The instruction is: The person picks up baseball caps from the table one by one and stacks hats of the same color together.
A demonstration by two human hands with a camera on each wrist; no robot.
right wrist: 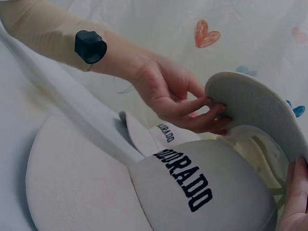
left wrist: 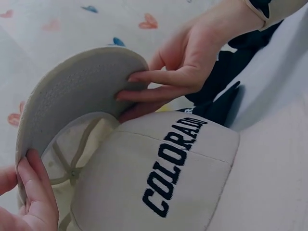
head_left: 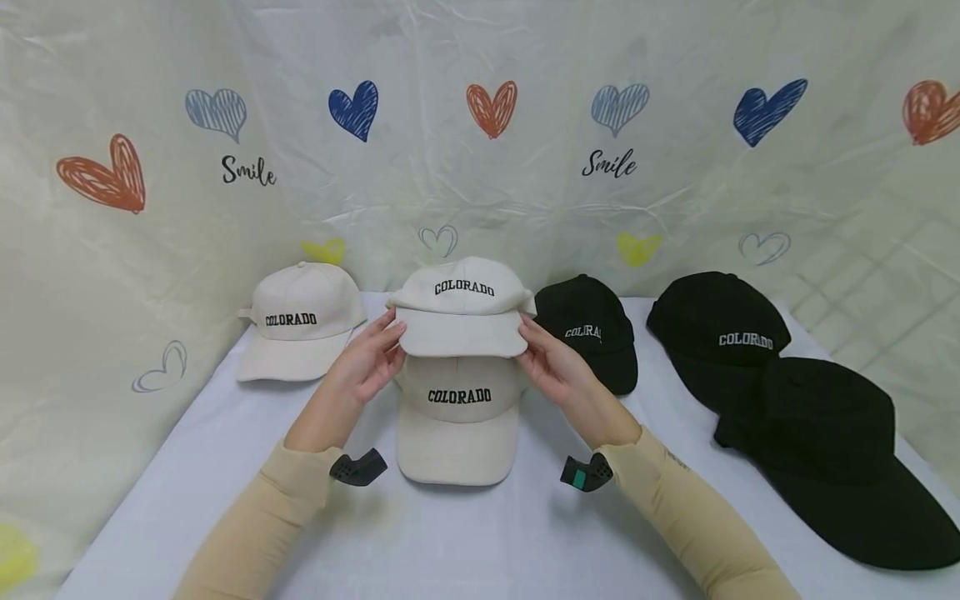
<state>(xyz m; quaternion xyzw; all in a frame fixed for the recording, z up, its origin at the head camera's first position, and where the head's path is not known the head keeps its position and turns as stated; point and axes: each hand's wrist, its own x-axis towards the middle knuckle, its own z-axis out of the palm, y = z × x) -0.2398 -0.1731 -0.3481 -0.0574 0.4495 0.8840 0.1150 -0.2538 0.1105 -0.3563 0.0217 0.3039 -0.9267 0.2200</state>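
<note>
Both hands hold a cream cap point(head_left: 462, 333) by its brim, one at each side. My left hand point(head_left: 372, 357) pinches the brim's left edge, and my right hand point(head_left: 553, 358) pinches the right edge. In the left wrist view the brim's grey underside point(left wrist: 82, 86) shows, with fingertips pressed beneath it. Just below and in front, a second cream cap point(head_left: 457, 450) lies on the table with its lettering facing me. The held cap is tilted over this cap's crown and overlaps its top in the head view.
Another cream cap point(head_left: 300, 333) lies at the left on the white tablecloth point(head_left: 480, 550). To the right are three black caps: one point(head_left: 588, 325) beside my right hand, one point(head_left: 716, 321) farther right, and a front one point(head_left: 832, 425) overlapping it. A heart-printed sheet point(head_left: 480, 183) hangs behind.
</note>
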